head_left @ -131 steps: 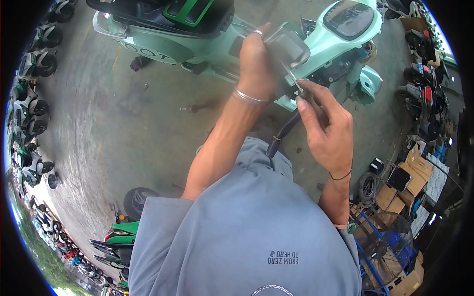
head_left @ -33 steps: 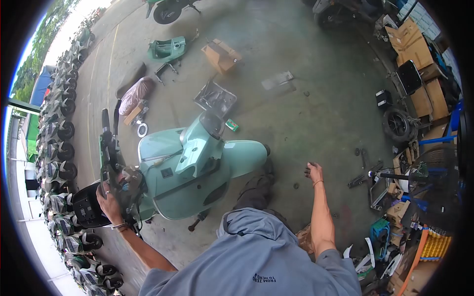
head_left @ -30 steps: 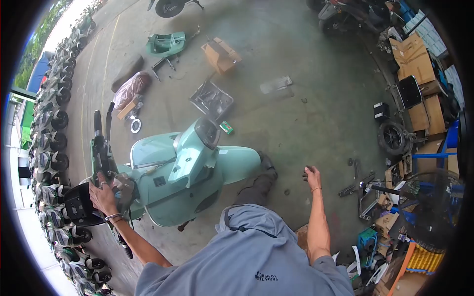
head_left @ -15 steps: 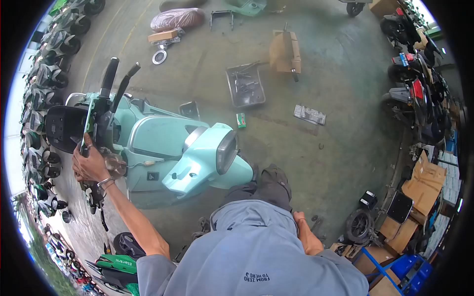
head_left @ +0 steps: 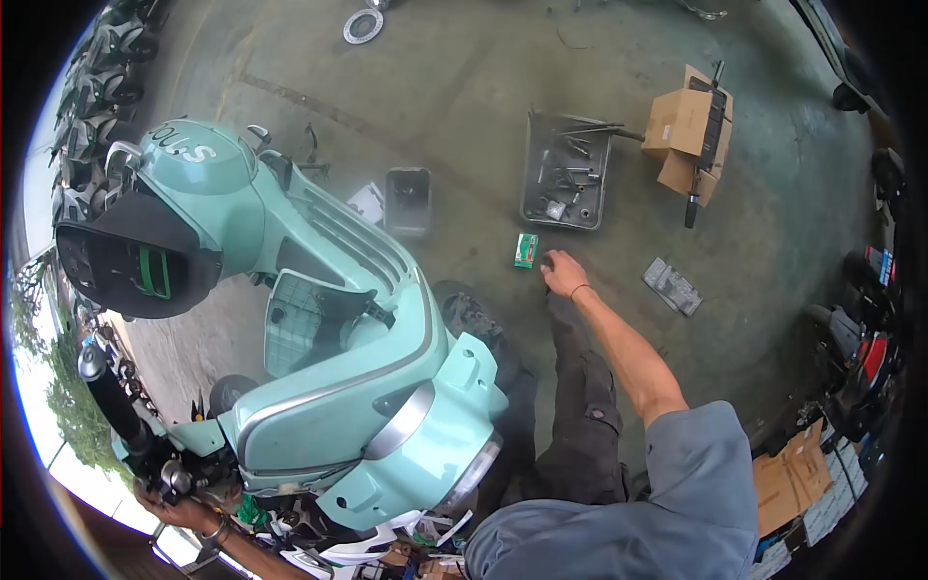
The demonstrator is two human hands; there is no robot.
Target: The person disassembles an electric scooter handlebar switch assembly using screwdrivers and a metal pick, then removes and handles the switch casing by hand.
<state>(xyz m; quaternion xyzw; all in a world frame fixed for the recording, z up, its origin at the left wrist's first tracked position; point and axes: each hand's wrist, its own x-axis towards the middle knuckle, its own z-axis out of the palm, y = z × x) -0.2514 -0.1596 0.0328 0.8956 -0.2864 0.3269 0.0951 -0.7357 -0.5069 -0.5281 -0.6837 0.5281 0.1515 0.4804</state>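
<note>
At the lower left, my left hand (head_left: pixel 184 513) is closed around the scooter's handlebar (head_left: pixel 159 464), its fingertips partly hidden behind the dark clamps and levers. The mint-green scooter (head_left: pixel 333 416) fills the left half of the view, its black-visored front at the upper left. My right hand (head_left: pixel 565 274) reaches forward above my knee, fingers loosely bent and apart, with nothing seen in it. Just beyond it on the floor lies a small green-and-white box (head_left: pixel 525 250), which the hand does not touch.
A black tray (head_left: pixel 565 217) of metal tools and parts lies ahead, beside a smaller dark bin (head_left: pixel 408 203). An open cardboard box (head_left: pixel 677 121) with a dark bar across it stands to the right. A grey ribbed part (head_left: pixel 673 287) is nearer. Parked motorbikes (head_left: pixel 855 329) line the right side.
My view has turned and moved closer to the scooter. My right hand has gone from beside my body to out near the green box. My left hand, at the handlebar, now appears lower left.
</note>
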